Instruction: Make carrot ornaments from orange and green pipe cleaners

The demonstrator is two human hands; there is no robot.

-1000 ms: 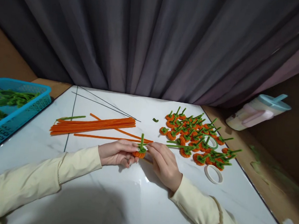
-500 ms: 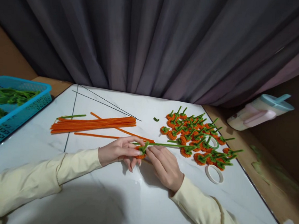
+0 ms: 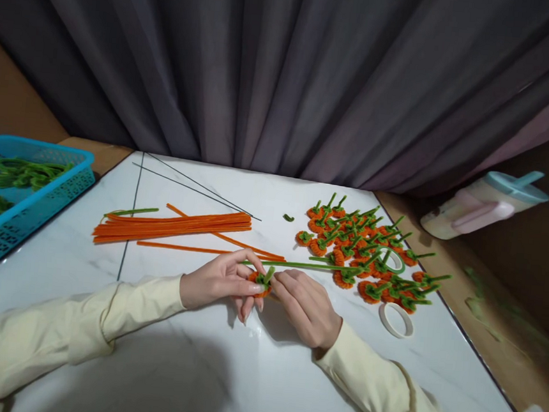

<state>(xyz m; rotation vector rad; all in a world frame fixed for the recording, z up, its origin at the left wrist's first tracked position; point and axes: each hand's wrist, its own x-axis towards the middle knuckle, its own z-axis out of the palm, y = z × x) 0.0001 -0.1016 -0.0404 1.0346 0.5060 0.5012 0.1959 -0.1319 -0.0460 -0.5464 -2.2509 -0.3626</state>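
Observation:
My left hand [image 3: 222,281] grips a small orange pipe-cleaner pumpkin [image 3: 261,291] with a green top and a short green stem pointing up. Its thumb presses on the near side, the other fingers curl behind and below. At the pumpkin's right edge, my right hand [image 3: 305,303] is closed, its bent fingertips pinched against the rim; they are partly hidden. A long green pipe cleaner [image 3: 317,266] lies on the table just beyond both hands. Farther left rests a bundle of orange pipe cleaners [image 3: 171,228], with a few loose ones around it.
Several finished pipe-cleaner pumpkins [image 3: 348,238] cluster at the right, with a green-edged tape roll [image 3: 397,261] among them. A white ring [image 3: 396,320] lies nearer. A lidded cup [image 3: 480,208] stands at the far right. At left is a blue basket [image 3: 72,185] with green pieces; thin dark wires [image 3: 199,190] lie behind.
Both hands stay nearly in place around the pumpkin. It seems slightly turned, with more of its orange side showing. The view has shifted a little.

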